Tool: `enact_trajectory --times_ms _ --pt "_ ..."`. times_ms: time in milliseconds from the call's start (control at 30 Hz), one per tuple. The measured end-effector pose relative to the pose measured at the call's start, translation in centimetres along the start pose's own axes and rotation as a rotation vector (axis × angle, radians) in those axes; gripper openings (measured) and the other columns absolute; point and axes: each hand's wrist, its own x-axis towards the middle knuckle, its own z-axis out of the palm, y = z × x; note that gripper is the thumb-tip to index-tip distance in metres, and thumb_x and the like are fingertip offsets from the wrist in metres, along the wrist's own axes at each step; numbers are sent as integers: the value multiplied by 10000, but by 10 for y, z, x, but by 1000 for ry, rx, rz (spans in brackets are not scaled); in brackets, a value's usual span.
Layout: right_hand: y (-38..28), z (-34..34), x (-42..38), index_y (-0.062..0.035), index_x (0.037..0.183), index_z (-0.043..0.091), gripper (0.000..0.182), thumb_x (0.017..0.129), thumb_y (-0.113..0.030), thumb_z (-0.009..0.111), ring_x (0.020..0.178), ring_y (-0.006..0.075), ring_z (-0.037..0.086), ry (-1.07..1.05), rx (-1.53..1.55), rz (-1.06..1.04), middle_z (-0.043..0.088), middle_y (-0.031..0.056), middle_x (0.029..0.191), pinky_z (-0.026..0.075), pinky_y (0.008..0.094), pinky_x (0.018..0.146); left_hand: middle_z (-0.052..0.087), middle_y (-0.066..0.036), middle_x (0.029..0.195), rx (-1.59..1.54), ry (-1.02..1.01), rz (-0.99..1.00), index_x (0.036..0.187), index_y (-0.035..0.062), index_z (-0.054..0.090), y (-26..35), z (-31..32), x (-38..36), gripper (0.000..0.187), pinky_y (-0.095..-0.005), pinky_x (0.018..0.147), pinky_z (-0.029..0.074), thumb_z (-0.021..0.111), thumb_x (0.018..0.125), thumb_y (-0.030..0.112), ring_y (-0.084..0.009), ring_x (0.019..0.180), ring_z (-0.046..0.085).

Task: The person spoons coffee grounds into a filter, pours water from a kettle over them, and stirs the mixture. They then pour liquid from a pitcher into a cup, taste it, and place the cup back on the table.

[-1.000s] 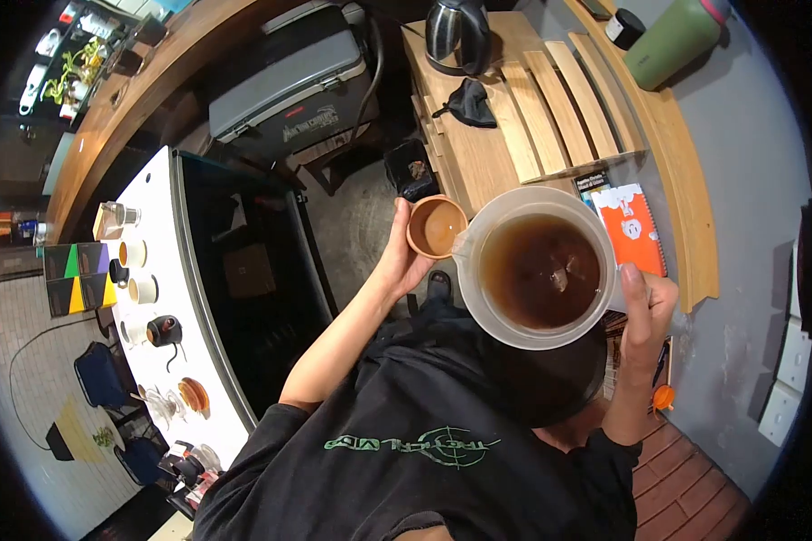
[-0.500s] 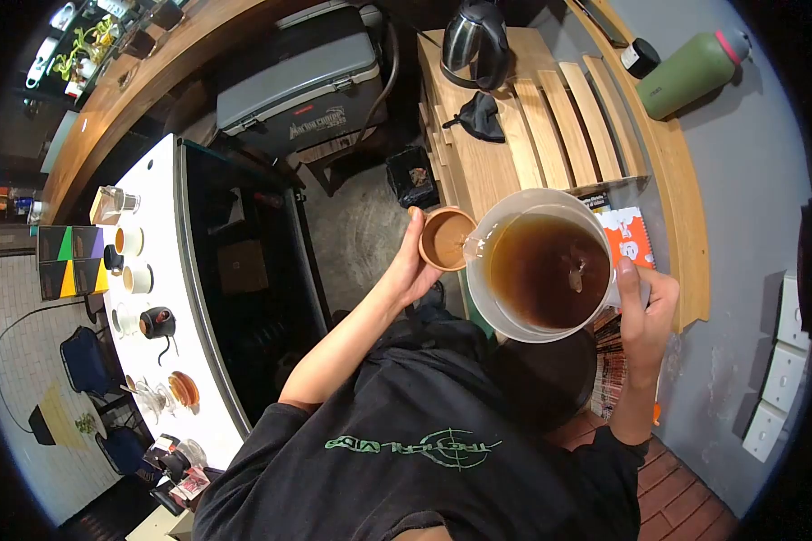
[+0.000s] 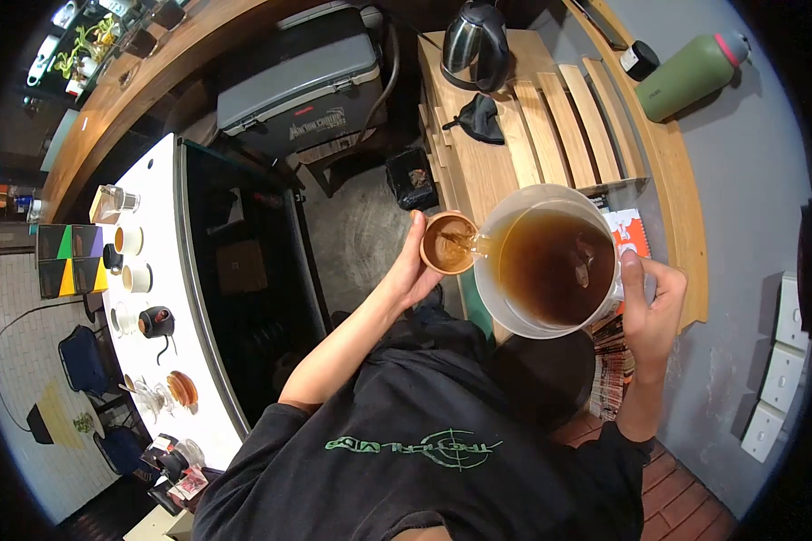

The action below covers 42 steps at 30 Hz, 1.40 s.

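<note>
My left hand (image 3: pixel 412 268) is wrapped round a small brown cup (image 3: pixel 434 262). In my right hand (image 3: pixel 650 302) is the handle of a large translucent pitcher (image 3: pixel 505 314), which holds dark brown liquid (image 3: pixel 550 270). The pitcher leans toward the cup, its spout at the cup's right rim. A thin brown stream runs from the spout into the cup, where some liquid shows. Part of the pitcher's handle is hidden by my fingers.
Ahead, a wooden slatted bench (image 3: pixel 487 171) carries an electric kettle (image 3: pixel 475 50) and a black cloth item (image 3: pixel 480 119). A green bottle (image 3: pixel 690 79) lies on the right ledge. Cups and a black gooseneck kettle (image 3: pixel 157 322) stand on the white counter (image 3: pixel 189 361) at left.
Liquid now streams from the pitcher's spout into the cup, where none was visibly flowing before. The pitcher has shifted slightly right and tilted more toward the cup.
</note>
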Motion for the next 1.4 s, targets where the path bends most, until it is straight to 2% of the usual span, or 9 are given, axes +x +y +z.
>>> enact_trajectory --times_ms 133,267,433,767,800,1000,1067,1300,1400 --pt "-4 -2 1 65 758 682 290 920 -174 645 487 239 508 2 47 -11 560 168 554 397 352 614 544 -121 1355 71 46 -6 1400 74 458 -1 2 0 744 -451 1081 436 313 978 669 -249 1262 528" --pt "-3 -3 -1 74 757 670 291 919 -167 641 476 241 508 -14 -2 -44 556 175 555 390 348 579 552 -118 1350 60 39 -4 1402 76 457 -1 5 -1 744 -449 1079 436 319 976 671 -246 1253 535" --pt "-9 -2 -3 80 754 663 285 915 -153 631 479 267 530 20 10 -71 555 180 555 404 353 569 566 -109 1334 -18 -15 6 1394 48 463 -1 1 -1 663 -429 1080 441 347 1015 579 -231 1252 542" --pt "-16 -4 -3 76 666 594 333 915 -143 622 430 265 462 22 -28 -117 474 149 498 389 338 532 575 -114 1323 -23 -26 21 1388 48 467 -2 0 -2 662 -428 1065 456 337 1016 580 -236 1236 555" --pt "-16 -5 -3 76 666 594 333 915 -143 622 430 265 462 22 -28 -117 474 149 498 389 338 532 576 -117 1325 16 -3 21 1384 59 471 -3 0 -2 704 -436 1069 446 326 995 627 -241 1235 553" --pt "-11 -5 -9 71 790 695 242 894 -143 653 575 310 593 66 -138 -166 639 215 660 425 369 628 574 -126 1333 33 39 9 1379 72 476 -5 0 -4 744 -449 1073 436 320 972 675 -252 1240 549" --pt "-15 -7 -9 58 852 727 221 884 -152 667 675 339 628 -2 -93 -54 695 226 781 431 389 699 573 -128 1335 22 42 9 1380 73 476 -5 -2 -5 743 -451 1074 435 322 972 675 -254 1243 547" --pt "-13 -4 -12 45 845 729 230 884 -174 671 696 348 611 69 -177 -111 687 233 783 425 391 722 569 -136 1338 23 40 20 1384 72 475 -5 -3 -8 747 -447 1077 434 321 971 675 -255 1247 546" --pt "-15 -7 -11 40 844 730 228 886 -176 669 705 351 606 -20 -114 -10 682 236 781 422 394 725 571 -135 1337 19 37 16 1384 72 477 -5 -3 -9 747 -441 1076 436 319 972 675 -254 1245 547"
